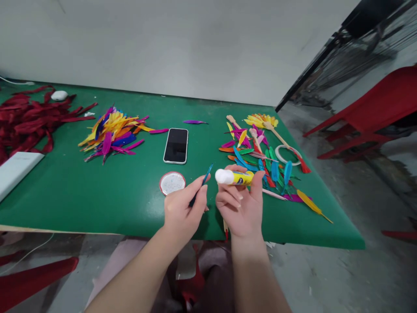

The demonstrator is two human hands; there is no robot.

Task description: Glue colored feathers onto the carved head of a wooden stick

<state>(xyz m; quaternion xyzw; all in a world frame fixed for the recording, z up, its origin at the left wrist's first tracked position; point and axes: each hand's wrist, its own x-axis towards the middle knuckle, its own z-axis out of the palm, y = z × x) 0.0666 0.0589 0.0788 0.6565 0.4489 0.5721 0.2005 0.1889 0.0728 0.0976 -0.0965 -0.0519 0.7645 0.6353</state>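
My left hand (pixel 184 209) is closed in a pinch on a slim blue feather (pixel 207 173), seen nearly edge-on, its tip pointing up and right. Just to the right, my right hand (pixel 240 204) faces palm up and grips a yellow glue stick (pixel 243 178) between thumb and fingers. The glue stick lies sideways, its rounded white end towards the feather; a small gap parts the two. Beneath my right hand a thin wooden handle with a red end (pixel 226 229) shows at the table edge. Loose multicoloured feathers (pixel 274 171) lie right of that hand.
On the green table (pixel 137 195) are a phone (pixel 176 146), a round white lid (pixel 172 183), a heap of feathers (pixel 114 132), dark red ribbons (pixel 28 121) and a white box (pixel 18 171). A yellow feathered fan (pixel 262 121) and white ring (pixel 288 155) lie right. Red chairs (pixel 378 104) stand beyond.
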